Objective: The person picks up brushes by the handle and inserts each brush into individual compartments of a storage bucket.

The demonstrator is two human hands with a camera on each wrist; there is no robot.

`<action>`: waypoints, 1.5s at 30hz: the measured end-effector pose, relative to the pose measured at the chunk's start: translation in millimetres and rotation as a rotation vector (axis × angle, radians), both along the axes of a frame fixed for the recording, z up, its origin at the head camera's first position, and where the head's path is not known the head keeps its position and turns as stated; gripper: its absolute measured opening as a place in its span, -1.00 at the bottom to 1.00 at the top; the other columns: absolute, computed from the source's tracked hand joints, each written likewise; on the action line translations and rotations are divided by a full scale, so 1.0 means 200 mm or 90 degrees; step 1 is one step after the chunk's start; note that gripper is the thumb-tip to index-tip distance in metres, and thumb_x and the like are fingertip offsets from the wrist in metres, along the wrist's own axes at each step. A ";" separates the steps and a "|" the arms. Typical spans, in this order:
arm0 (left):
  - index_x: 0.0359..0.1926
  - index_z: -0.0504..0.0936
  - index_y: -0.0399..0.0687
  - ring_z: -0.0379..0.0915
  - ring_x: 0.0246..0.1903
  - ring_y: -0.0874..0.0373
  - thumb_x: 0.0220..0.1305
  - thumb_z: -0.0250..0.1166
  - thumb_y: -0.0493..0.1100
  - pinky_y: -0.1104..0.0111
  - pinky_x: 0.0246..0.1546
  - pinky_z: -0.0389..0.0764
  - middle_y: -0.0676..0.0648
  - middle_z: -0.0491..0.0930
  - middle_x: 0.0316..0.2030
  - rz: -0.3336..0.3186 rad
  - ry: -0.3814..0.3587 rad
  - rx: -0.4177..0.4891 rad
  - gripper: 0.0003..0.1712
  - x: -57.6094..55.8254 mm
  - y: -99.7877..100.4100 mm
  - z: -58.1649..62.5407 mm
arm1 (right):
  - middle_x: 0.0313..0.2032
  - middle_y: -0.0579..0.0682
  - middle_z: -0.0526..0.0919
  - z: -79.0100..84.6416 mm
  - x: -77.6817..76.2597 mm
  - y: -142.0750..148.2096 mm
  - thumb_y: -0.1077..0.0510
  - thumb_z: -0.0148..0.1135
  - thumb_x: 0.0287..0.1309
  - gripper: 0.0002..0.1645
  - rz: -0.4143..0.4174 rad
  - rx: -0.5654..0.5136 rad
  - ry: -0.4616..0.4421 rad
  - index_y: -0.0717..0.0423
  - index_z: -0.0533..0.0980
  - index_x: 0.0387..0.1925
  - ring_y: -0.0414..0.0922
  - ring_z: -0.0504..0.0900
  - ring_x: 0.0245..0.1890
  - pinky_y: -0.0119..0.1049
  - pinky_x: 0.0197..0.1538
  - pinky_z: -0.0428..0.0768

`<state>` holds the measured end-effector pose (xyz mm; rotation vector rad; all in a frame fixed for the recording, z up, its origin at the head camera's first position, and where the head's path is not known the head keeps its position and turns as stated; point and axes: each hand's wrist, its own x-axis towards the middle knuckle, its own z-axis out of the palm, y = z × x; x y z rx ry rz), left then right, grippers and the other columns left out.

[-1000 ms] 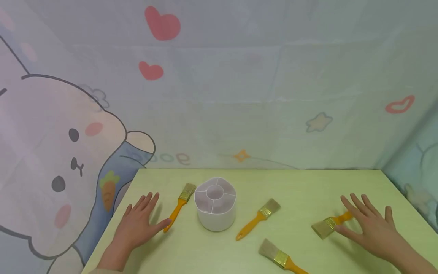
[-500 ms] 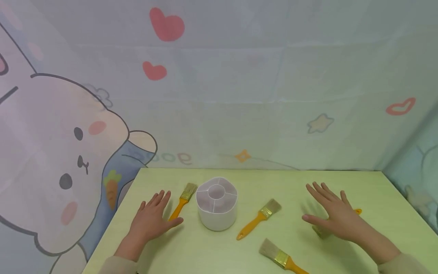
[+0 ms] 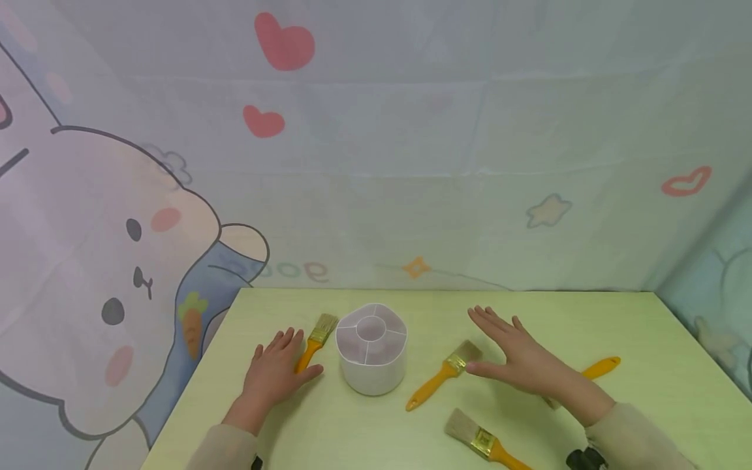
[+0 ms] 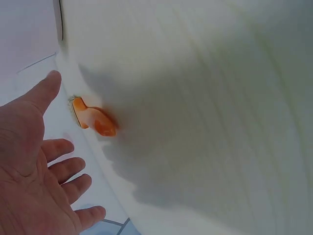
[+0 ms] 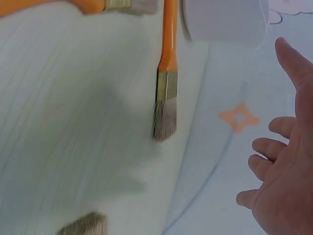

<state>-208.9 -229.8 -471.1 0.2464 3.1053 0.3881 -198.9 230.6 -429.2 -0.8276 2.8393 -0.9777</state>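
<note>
My left hand (image 3: 273,372) hovers at the left, fingers spread, close over the orange handle of a paintbrush (image 3: 320,331) whose bristles point away. In the left wrist view that brush's handle (image 4: 100,121) shows beyond the open palm. My right hand (image 3: 517,356) is held flat above the table with the thumb out, its thumb tip overlapping the bristles of the middle paintbrush (image 3: 431,388). The right wrist view has this brush (image 5: 168,58) below the hand, apart from the fingers. Neither hand holds anything. A white round divided holder (image 3: 371,375) stands upright between the hands.
Another paintbrush (image 3: 483,444) lies near the front edge. One more paintbrush (image 3: 602,367) lies at the right, its bristles mostly hidden under my right forearm. The pale yellow table (image 3: 623,313) ends at a printed cloth backdrop (image 3: 399,163) behind.
My right hand has moved left, from above the far-right paintbrush to near the middle one. My left hand has shifted slightly right over its brush. The brushes and holder stay put.
</note>
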 end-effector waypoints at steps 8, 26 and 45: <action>0.52 0.41 -0.30 0.18 0.55 -0.36 0.45 0.38 0.23 -0.45 0.50 0.15 -0.38 0.34 0.52 0.013 -0.007 -0.003 -0.10 -0.02 0.03 -0.03 | 0.67 0.17 0.08 -0.01 -0.06 -0.15 -0.25 0.43 0.36 0.17 0.047 -0.037 -0.044 0.19 0.07 0.69 0.29 -0.06 0.67 0.47 0.62 -0.23; 0.36 0.60 -0.25 0.54 0.30 -0.33 0.42 0.46 0.04 -0.22 0.27 0.60 -0.36 0.61 0.30 0.057 0.029 0.010 -0.35 -0.03 0.05 -0.06 | 0.65 0.13 0.17 -0.08 -0.15 -0.39 -0.29 0.44 0.33 0.17 0.044 -0.056 -0.108 0.02 0.08 0.71 0.25 0.18 0.62 0.32 0.59 0.25; 0.19 0.76 -0.13 0.72 -0.08 -0.25 0.33 0.54 -0.07 -0.02 -0.23 0.75 -0.25 0.77 0.08 0.090 0.061 0.035 -0.54 -0.06 0.04 -0.08 | 0.67 0.15 0.11 -0.14 -0.17 -0.54 -0.07 0.56 0.29 0.23 0.104 -0.199 -0.176 0.07 0.02 0.72 0.30 0.29 0.56 0.14 0.57 0.36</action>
